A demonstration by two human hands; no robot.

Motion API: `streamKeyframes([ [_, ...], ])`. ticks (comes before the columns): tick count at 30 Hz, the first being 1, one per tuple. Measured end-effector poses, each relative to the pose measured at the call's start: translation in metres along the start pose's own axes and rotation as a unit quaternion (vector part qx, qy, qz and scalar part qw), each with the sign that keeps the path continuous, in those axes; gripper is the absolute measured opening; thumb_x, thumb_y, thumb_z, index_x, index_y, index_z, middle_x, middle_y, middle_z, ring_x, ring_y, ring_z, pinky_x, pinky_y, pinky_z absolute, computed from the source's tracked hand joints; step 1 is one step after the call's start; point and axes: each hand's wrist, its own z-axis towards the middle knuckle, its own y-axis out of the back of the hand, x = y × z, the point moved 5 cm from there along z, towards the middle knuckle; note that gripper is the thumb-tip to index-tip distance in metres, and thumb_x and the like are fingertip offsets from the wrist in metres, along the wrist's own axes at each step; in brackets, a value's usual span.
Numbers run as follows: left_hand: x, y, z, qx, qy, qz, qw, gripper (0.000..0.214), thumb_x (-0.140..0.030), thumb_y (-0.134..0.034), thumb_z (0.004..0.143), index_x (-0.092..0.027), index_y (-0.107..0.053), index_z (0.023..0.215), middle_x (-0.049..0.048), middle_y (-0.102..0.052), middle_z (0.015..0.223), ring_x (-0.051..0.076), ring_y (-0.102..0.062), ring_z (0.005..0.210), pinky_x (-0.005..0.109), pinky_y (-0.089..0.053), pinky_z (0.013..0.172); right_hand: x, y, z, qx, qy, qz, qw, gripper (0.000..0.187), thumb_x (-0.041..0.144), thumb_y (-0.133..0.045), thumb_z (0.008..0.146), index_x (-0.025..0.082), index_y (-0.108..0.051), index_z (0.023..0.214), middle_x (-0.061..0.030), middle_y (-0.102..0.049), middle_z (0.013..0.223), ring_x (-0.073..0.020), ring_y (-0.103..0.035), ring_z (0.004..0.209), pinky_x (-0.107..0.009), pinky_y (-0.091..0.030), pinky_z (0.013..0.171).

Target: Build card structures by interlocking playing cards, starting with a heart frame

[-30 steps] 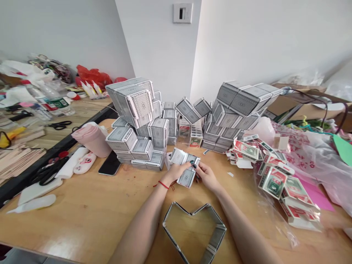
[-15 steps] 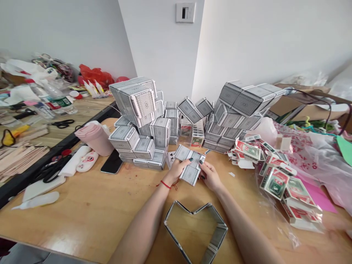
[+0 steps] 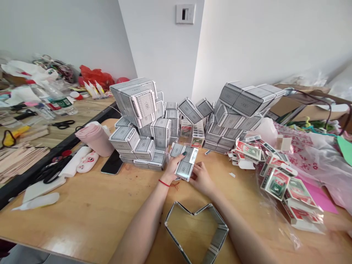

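Grey-patterned playing cards (image 3: 184, 167) are in my left hand (image 3: 172, 168), its thumb pressed on top and its fingers beneath. My right hand (image 3: 202, 179) is closed at the cards' lower right edge, with its fingertips partly hidden behind them. The cards are tilted, backs up, and a shiny strip shows near their right side. Close to me, between my forearms, a heart-shaped frame (image 3: 217, 238) made of cards lies on the wooden table (image 3: 96, 220).
Card-covered boxes are stacked at the left (image 3: 134, 102) and at the right (image 3: 242, 99). Red and green card packs (image 3: 277, 183) lie in a heap on the right. Left are a phone (image 3: 112, 163), a pink cup (image 3: 95, 138), scissors (image 3: 56, 168) and a glue bottle (image 3: 41, 201).
The cards have swung left and turned in my left hand. My right hand has slid from their upper right corner down to the lower right edge, its thumb off the top.
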Motion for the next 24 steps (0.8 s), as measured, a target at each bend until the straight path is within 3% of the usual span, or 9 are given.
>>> streamKeyframes([
  [4,-0.001,-0.003,-0.001,0.011,-0.018,0.023,0.999,0.033,-0.022,-0.075,0.054,-0.013,-0.064,0.083,0.0014,-0.066,0.064,0.015,-0.061,0.059,0.024,-0.047,0.058,-0.007,0.000,0.000,-0.024,-0.031,-0.006,0.999,0.004,0.021,-0.059,0.071,0.020,-0.057,0.073,-0.0054,-0.056,0.077,-0.0215,-0.044,0.078,-0.034,-0.039,0.071],
  [7,0.000,-0.004,-0.002,0.027,-0.015,0.057,0.998,0.030,-0.023,-0.074,0.057,-0.013,-0.064,0.084,0.0031,-0.068,0.071,0.016,-0.062,0.063,0.025,-0.047,0.061,-0.017,0.002,-0.001,-0.069,-0.066,0.012,0.995,0.015,0.017,-0.062,0.063,0.020,-0.056,0.077,-0.0054,-0.054,0.081,-0.0228,-0.045,0.081,-0.037,-0.039,0.074],
  [10,0.000,-0.003,-0.003,0.041,-0.003,0.086,0.995,0.031,-0.026,-0.071,0.060,-0.013,-0.064,0.086,0.0028,-0.067,0.069,0.017,-0.062,0.064,0.027,-0.047,0.061,-0.031,0.004,-0.003,-0.121,-0.124,0.121,0.977,0.031,0.018,-0.065,0.060,0.021,-0.055,0.089,-0.0041,-0.054,0.084,-0.0216,-0.048,0.079,-0.036,-0.042,0.071],
  [14,0.001,0.001,-0.001,0.042,0.008,0.095,0.995,0.031,-0.029,-0.069,0.062,-0.014,-0.063,0.089,0.0019,-0.067,0.069,0.017,-0.062,0.063,0.027,-0.046,0.061,-0.049,0.005,-0.006,-0.171,-0.201,0.322,0.909,0.034,0.030,-0.070,0.060,0.022,-0.054,0.090,-0.0019,-0.057,0.077,-0.0172,-0.052,0.064,-0.030,-0.045,0.058],
  [18,-0.001,0.004,0.001,0.037,0.014,0.079,0.996,0.030,-0.031,-0.066,0.064,-0.014,-0.063,0.088,0.0033,-0.068,0.074,0.018,-0.063,0.068,0.026,-0.046,0.061,-0.062,0.013,-0.010,-0.231,-0.249,0.387,0.857,0.027,0.040,-0.069,0.062,0.018,-0.059,0.075,-0.0031,-0.062,0.071,-0.0178,-0.055,0.063,-0.029,-0.045,0.057],
  [24,0.002,-0.002,-0.003,0.142,0.085,0.193,0.967,0.039,-0.025,-0.076,0.053,-0.011,-0.064,0.087,0.0047,-0.068,0.075,0.017,-0.061,0.069,0.026,-0.043,0.064,-0.078,0.022,-0.015,-0.306,-0.277,0.469,0.781,0.034,0.051,-0.060,0.068,0.019,-0.054,0.076,0.0016,-0.060,0.056,-0.0115,-0.048,0.040,-0.025,-0.038,0.040],
])
